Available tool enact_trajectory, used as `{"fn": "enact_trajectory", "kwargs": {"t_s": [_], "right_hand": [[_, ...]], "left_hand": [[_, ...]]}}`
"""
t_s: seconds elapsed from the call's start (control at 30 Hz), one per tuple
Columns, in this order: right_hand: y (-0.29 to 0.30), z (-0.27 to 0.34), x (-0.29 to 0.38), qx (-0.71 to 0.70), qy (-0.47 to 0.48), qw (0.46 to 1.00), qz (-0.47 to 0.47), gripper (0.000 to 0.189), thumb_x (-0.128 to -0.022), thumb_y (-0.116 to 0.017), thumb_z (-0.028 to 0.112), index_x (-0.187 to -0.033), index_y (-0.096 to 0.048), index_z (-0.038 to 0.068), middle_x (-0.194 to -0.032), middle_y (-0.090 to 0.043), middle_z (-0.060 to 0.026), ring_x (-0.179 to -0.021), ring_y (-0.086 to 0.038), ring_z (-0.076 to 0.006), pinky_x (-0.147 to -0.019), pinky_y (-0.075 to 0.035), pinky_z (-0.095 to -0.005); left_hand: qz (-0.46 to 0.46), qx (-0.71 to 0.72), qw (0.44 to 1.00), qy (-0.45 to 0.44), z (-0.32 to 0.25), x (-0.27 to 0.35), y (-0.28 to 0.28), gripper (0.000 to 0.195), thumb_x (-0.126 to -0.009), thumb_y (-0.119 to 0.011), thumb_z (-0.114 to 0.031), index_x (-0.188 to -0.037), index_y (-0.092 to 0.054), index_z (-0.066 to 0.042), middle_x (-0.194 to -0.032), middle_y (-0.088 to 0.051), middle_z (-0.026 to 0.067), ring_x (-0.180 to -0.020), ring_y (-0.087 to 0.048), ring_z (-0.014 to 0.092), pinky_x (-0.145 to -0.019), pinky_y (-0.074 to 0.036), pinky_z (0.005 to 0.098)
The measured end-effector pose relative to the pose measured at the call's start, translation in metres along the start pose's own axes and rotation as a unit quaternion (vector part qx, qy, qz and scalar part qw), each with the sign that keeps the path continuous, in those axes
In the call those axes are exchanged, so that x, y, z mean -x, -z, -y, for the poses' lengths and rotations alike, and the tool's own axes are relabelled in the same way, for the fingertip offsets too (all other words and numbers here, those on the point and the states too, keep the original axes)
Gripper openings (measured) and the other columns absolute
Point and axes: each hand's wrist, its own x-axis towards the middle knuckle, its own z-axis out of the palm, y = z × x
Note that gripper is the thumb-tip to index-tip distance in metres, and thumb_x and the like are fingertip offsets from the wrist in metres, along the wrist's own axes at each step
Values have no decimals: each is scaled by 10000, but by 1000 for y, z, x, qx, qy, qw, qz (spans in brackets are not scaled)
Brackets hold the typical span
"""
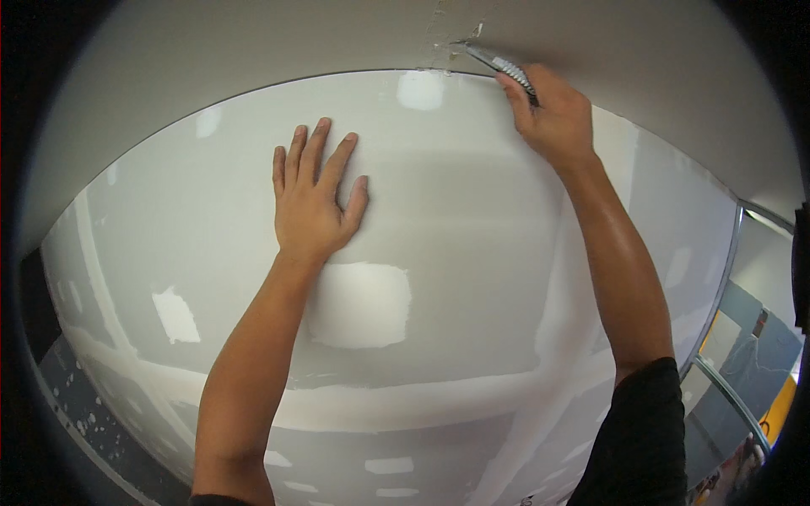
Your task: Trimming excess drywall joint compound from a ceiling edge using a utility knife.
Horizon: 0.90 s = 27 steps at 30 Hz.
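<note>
My left hand (pixel 314 196) lies flat against a drywall panel (pixel 443 202), fingers spread, holding nothing. Above a square patch of white joint compound (pixel 361 305), it touches only the board. Raised at the upper right, my right hand (pixel 557 117) grips a silver utility knife (pixel 497 63) with a ridged handle. Its blade tip points up and left, at a rough, chipped strip (pixel 446 47) on the beige surface (pixel 285 38) over the panel's top edge. Whether the blade cuts into that surface or only touches it, I cannot tell.
A wide band of joint compound (pixel 405 408) crosses the panel low down, with several smaller patches around. At right, beyond the panel's metal edge (pixel 728 272), are a metal rail (pixel 734 395) and a yellow object (pixel 779 411). A dark, white-spattered surface (pixel 95 411) lies lower left.
</note>
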Motion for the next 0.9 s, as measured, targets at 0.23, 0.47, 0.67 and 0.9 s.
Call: {"fn": "enact_trajectory", "kwargs": {"t_s": [0.23, 0.47, 0.67, 0.9], "right_hand": [[-3, 4, 5, 4, -68, 996, 64, 310, -980, -721, 360, -896, -667, 66, -718, -662, -105, -583, -613, -295, -561, -496, -385], [17, -4, -1, 52, -13, 998, 43, 332, -998, -675, 438, -916, -706, 118, -712, -698, -59, -550, -642, -224, -523, -500, -367], [17, -14, -15, 62, 32, 997, 45, 327, -974, -700, 443, -908, -716, 123, -711, -688, -53, -574, -649, -222, -507, -480, -358], [16, -15, -22, 80, 62, 994, 42, 357, -973, -686, 476, -930, -726, 124, -726, -696, -54, -578, -651, -219, -517, -495, -358]], "left_hand": [[-1, -1, 1000, -5, 1, 1, 0, 558, -937, -611, -343, -1485, -575, -238, -1637, -405, 85, -1550, -285, 305, -1284, -150, 534], [-22, 23, 999, 1, 3, 1, -6, 500, -921, -634, -269, -1416, -623, -199, -1584, -471, 100, -1519, -349, 312, -1274, -200, 536], [-81, 76, 994, -7, 7, -7, -10, 338, -873, -684, -168, -1206, -718, -123, -1303, -617, 122, -1245, -537, 298, -1091, -383, 459], [-103, 139, 985, 25, 9, 2, -17, 75, -868, -727, -125, -829, -665, -109, -711, -592, 21, -679, -497, 202, -687, -371, 357]]}}
